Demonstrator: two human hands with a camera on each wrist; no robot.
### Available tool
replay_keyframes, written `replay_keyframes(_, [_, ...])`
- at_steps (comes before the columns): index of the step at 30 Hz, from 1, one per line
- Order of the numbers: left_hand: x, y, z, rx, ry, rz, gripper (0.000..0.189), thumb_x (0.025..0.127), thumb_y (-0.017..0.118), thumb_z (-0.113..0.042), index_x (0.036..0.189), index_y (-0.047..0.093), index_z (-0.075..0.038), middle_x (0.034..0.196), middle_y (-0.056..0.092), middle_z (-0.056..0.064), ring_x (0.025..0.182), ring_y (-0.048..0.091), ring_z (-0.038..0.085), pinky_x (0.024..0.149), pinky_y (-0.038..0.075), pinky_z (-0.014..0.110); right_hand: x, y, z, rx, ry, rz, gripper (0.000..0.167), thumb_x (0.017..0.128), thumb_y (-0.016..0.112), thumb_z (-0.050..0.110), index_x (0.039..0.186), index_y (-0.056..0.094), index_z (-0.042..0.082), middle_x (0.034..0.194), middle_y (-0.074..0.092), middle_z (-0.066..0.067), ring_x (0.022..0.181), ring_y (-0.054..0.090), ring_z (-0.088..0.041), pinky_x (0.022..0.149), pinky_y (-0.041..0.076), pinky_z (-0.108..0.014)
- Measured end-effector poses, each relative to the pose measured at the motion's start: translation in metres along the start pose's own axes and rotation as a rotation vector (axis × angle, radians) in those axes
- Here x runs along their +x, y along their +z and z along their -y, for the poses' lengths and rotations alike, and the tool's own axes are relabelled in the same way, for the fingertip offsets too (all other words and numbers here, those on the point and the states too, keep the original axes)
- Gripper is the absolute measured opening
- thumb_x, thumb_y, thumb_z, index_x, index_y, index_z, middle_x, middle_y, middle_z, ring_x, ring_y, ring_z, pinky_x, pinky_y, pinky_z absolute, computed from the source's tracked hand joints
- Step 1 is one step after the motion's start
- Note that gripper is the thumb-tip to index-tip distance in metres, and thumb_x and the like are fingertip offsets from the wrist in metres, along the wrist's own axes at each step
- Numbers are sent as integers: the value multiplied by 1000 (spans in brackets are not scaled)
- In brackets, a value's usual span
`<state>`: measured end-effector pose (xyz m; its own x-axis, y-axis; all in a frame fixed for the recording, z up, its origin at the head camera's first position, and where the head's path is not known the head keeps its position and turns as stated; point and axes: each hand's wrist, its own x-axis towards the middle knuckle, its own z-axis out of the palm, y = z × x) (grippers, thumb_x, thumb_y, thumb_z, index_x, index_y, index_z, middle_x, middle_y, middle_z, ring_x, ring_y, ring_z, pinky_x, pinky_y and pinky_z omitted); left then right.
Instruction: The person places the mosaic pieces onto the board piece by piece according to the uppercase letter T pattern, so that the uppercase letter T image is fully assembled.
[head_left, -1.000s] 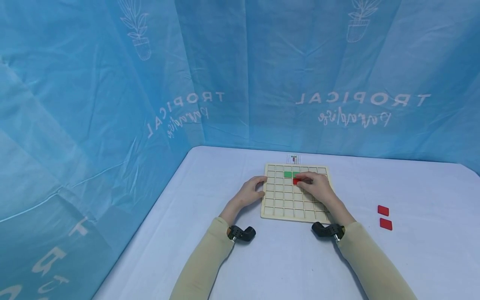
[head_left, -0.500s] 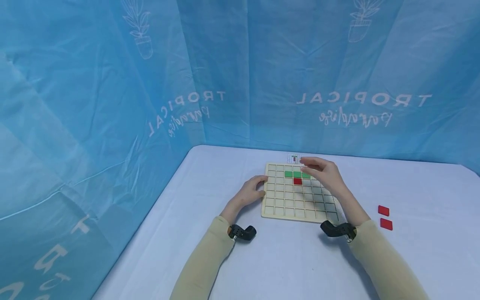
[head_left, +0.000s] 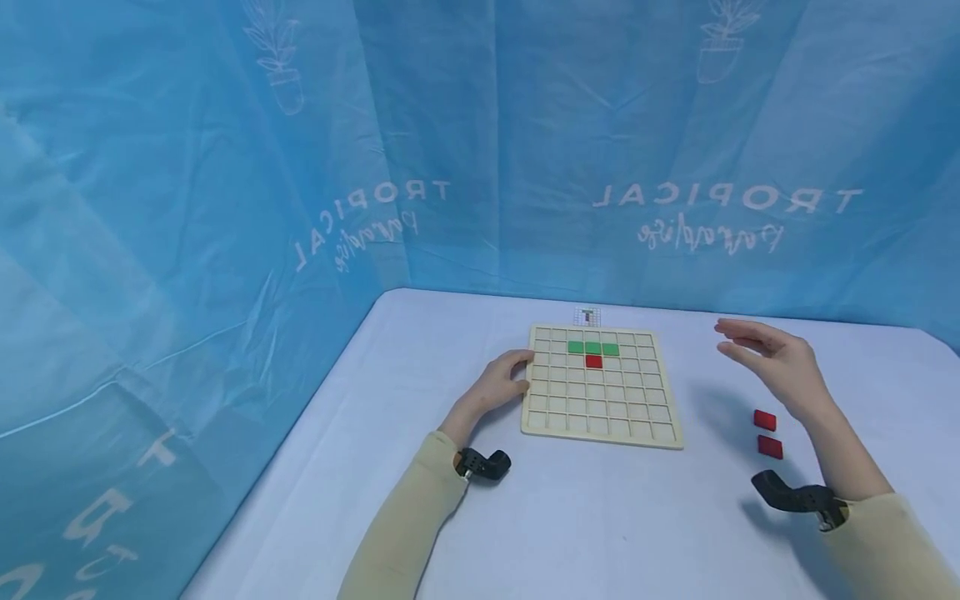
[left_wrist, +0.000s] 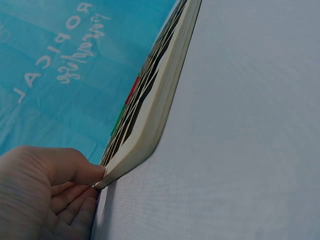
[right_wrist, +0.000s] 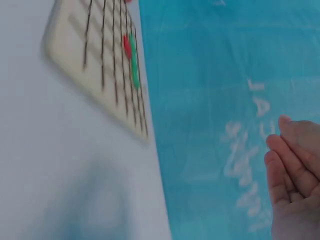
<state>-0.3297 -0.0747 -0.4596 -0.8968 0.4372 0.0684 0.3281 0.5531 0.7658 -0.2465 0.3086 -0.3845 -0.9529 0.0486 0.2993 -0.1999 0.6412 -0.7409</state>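
Note:
A pale wooden grid board [head_left: 600, 408] lies flat on the white table, its cells edged by raised strips. Three green tiles [head_left: 592, 347] sit in a row near its far side, with one red tile [head_left: 594, 362] directly below the middle one. My left hand [head_left: 495, 383] holds the board's left edge; in the left wrist view, thumb and fingers [left_wrist: 75, 167] close on the board's rim. Over the table to the right hovers my right hand [head_left: 783, 367], holding nothing, its fingers fairly straight. Two loose red tiles [head_left: 769, 447] lie near it on the table.
A small printed grid card [head_left: 587, 317] with a T-shaped pattern lies just beyond the board. Blue printed cloth [head_left: 525, 167] rises behind the table and along its left side. Each wrist wears a black camera mount [head_left: 486, 465].
My right hand has left the board, uncovering the third green tile and the red tile, and has moved right above the loose red tiles. My left hand stays at the board's edge.

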Motion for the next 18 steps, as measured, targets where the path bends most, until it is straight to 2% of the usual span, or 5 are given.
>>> replay_keyframes(3, [1, -1, 2, -4, 0, -2, 53, 88, 58, 1, 139, 44, -3, 142, 41, 12, 132, 38, 22, 109, 31, 29, -15, -15, -15, 8, 37, -13, 53, 90, 62, 39, 134, 53, 10, 126, 58, -5, 100, 50, 11, 75, 41, -1])
replay_keyframes(5, [2, -1, 3, -6, -5, 0, 53, 88, 58, 1, 139, 44, -3, 142, 41, 11, 131, 39, 22, 109, 31, 27, -25, -21, -24, 21, 56, -16, 52, 91, 61, 37, 135, 52, 10, 123, 59, 2, 96, 49, 16, 74, 41, 0])
replay_keyframes(11, [3, 1, 4, -2, -5, -1, 53, 88, 58, 0, 139, 44, -4, 142, 42, 11, 131, 39, 21, 108, 32, 26, -46, -31, -49, 45, 114, -11, 52, 92, 61, 36, 135, 51, 10, 113, 55, 25, 94, 50, 19, 70, 39, 1])
replay_keyframes(18, [4, 3, 3, 0, 1, -7, 53, 88, 58, 0, 139, 44, -3, 142, 42, 11, 131, 39, 21, 108, 31, 26, -58, -33, -72, 0, 129, 20, 52, 92, 60, 36, 136, 50, 11, 114, 54, 24, 95, 47, 20, 67, 39, -1])
